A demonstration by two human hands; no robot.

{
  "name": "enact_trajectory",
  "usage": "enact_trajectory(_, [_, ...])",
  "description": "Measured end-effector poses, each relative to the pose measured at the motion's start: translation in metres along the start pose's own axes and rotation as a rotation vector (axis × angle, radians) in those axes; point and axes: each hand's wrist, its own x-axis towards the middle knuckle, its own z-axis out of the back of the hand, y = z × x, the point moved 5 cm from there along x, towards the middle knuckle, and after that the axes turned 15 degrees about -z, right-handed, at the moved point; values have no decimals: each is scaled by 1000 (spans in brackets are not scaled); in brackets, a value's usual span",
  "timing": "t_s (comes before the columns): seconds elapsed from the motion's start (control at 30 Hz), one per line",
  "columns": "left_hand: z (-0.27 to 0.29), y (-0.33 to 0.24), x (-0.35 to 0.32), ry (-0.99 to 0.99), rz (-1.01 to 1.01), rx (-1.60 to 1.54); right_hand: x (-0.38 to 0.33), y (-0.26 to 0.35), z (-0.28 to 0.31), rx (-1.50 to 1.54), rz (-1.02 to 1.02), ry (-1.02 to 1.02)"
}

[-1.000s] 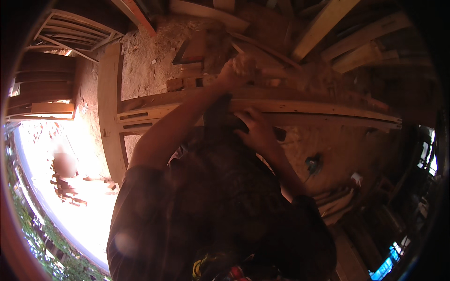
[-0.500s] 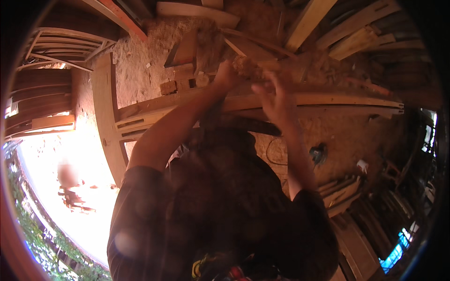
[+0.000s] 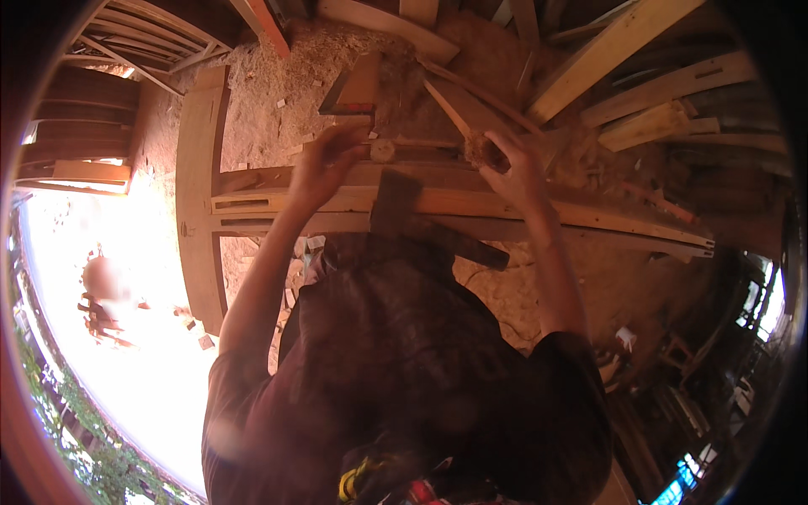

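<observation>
Wooden rails [image 3: 471,206] lay stacked on the sawdust-covered floor [image 3: 278,84], long axis running left to right, just near of both hands, the left hand [image 3: 326,160] curled onto the upper edge and the right hand [image 3: 513,172] clutching a sawdust clump [image 3: 481,150].

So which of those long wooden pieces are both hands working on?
The long curved rail lying across the picture in front of the person. The left hand and right hand are at its far edge; the other planks lie untouched beyond.
</observation>
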Motion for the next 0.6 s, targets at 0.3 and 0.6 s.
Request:
enact_trajectory(0.3, [86, 0, -107, -415, 143, -63, 18, -10, -33, -303, -265, 241])
enact_trajectory(0.6, [89, 2, -127, -530, 188, -122, 48, -82, -75, -85, -288, 268])
